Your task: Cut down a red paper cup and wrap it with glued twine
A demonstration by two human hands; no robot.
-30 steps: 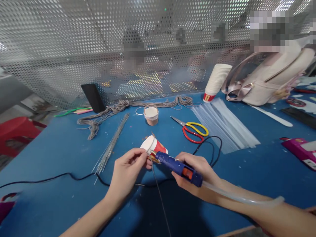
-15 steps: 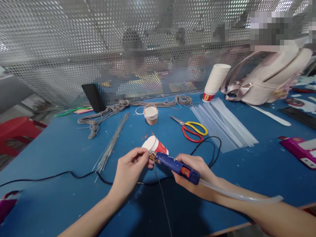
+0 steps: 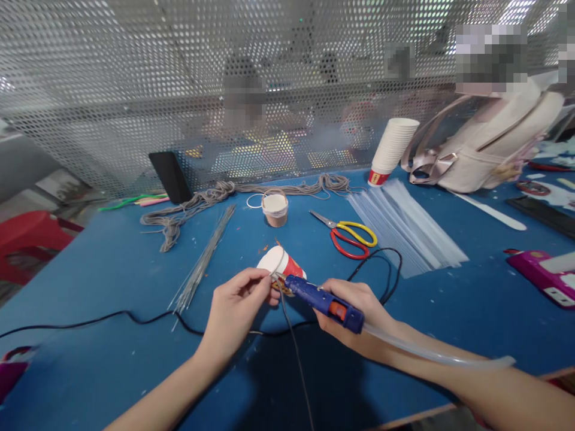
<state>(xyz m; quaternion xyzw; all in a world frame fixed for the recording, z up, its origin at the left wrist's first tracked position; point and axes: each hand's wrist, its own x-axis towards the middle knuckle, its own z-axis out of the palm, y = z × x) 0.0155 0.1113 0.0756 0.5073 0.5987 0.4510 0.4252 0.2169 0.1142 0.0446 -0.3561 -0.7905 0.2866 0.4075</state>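
My left hand (image 3: 242, 299) is closed on a paper cup (image 3: 294, 267), white at its base with red on its side, lying tilted. Thumb and forefinger pinch a grey cord (image 3: 294, 341) against the cup's base edge, and the cord's tail hangs down toward the table's front. In my right hand (image 3: 354, 305) is a blue hot glue gun (image 3: 309, 293), its nozzle close to the pinched cord; whether it touches is too small to tell. A long clear glue stick (image 3: 435, 356) sticks out of the gun's back.
Beyond the cup stand a small wrapped cup (image 3: 275, 211) and scissors (image 3: 345, 233). Wires (image 3: 204, 257) lie left, clear strips (image 3: 408, 227) right. Grey cord bundles (image 3: 197, 200), a phone (image 3: 169, 176), stacked cups (image 3: 393, 149) and a backpack (image 3: 485, 143) line the perforated screen (image 3: 135, 120). A black cable (image 3: 112, 314) crosses the table.
Both hands, the cup and the glue gun hold nearly the same place. The view has shifted very slightly.
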